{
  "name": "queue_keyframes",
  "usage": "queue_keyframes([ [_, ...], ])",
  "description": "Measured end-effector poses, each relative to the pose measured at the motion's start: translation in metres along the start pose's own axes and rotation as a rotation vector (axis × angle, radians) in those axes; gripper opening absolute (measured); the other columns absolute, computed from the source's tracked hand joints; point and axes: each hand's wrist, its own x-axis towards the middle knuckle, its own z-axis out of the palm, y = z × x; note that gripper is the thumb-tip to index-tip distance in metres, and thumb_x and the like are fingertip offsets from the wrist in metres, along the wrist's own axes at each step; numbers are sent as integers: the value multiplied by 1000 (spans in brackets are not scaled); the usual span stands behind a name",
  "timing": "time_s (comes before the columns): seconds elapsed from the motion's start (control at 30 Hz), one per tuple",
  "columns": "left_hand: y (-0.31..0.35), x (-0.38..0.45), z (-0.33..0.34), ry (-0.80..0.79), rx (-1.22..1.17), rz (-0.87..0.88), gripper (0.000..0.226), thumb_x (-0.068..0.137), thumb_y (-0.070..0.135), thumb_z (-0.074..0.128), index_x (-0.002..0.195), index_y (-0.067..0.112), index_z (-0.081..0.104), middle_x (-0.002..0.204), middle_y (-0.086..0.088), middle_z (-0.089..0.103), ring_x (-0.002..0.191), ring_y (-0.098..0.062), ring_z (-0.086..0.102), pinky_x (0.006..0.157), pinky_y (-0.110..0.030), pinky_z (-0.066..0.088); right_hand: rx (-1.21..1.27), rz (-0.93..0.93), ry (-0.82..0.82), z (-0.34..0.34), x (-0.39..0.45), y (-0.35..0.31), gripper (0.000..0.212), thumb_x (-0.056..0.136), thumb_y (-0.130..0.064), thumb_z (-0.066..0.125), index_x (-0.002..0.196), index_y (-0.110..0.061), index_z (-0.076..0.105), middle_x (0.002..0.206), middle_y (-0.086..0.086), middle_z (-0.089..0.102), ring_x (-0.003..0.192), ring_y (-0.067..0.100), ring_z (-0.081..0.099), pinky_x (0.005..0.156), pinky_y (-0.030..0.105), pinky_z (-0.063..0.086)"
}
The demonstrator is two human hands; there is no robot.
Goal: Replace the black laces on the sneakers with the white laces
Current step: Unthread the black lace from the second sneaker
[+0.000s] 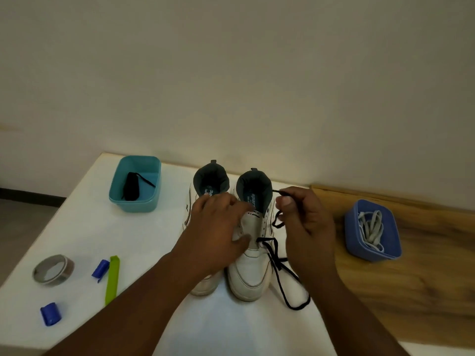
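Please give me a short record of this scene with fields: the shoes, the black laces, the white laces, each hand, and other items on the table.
shoes: two white sneakers, side by side on the white table
black lace on the right sneaker: black lace, mostly pulled out, trailing on the table
removed lace: bundled black lace in teal tub
white laces: white laces in blue tub, untouched
left hand: left hand steadies the sneaker
right hand: right hand pinches the black lace end
other items: tape roll, green clip, two blue clips
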Motion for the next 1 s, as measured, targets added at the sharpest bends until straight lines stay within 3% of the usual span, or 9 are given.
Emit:
queue_keyframes([
  [0.1,19,-5,-5,-123,-46,84,93,75,81,42,155,40,18,163,10,21,153,-11,3,125,-43,2,327,-33,-239,8,-13,-35,21,104,-10,52,105,-19,71,99,10,73,89,29,73,71,34,60],
  [0.23,35,-15,-25,-153,-739,-13,49,85,45,52,131,26,55,132,-2,62,122,-22,58,105,-40,48,583,3,-381,8,-14,-53,21,103,-26,57,120,-17,65,111,15,71,96,38,72,74,41,62],
  [0.33,43,-5,-48,373,-1040,-165,21,104,8,45,98,24,56,73,1,58,59,-13,56,47,-35,50,104,0,-176,-6,0,-21,38,102,-36,56,139,-36,53,129,-6,63,112,18,66,89,43,59],
  [0.47,38,-3,-83,815,-1518,-252,26,107,12,34,93,20,55,73,-1,52,48,-10,31,44,-19,26,-489,91,-459,-13,-2,15,64,87,-61,67,145,-50,42,149,-19,36,133,6,40,102,29,47],
  [0.63,45,-5,-92,901,-1611,-270,28,102,5,34,92,22,55,77,-1,56,48,-10,28,43,-20,25,-670,-92,-442,5,-8,25,24,96,-39,66,120,-42,68,153,-9,39,136,13,36,105,31,45],
  [0.73,43,-8,-84,679,-1100,-263,23,101,9,48,104,30,58,83,6,62,54,-11,47,50,-21,40,-352,-140,-119,-3,2,15,19,100,-19,62,113,-27,74,115,-11,64,102,7,61,81,26,53],
  [0.8,41,-11,-73,284,-751,-168,34,93,25,66,119,44,55,97,17,63,67,1,58,60,-14,47,-119,-202,-2,-6,6,2,24,101,-8,59,115,-22,73,100,-14,65,83,14,65,71,27,52],
  [0.9,43,-18,-54,-239,-504,-12,37,87,42,73,120,47,57,108,22,65,92,10,62,75,-13,51,-23,-353,-231,-3,1,-14,33,98,-2,57,121,-21,70,102,-12,67,88,17,68,74,29,56],
  [1.0,37,-20,-45,-390,-379,-78,15,94,42,63,107,34,65,94,11,70,83,-3,66,76,-25,54,-147,-274,-460,-5,-2,-12,43,93,-6,68,131,-27,65,113,-14,67,88,15,68,74,21,54],
])
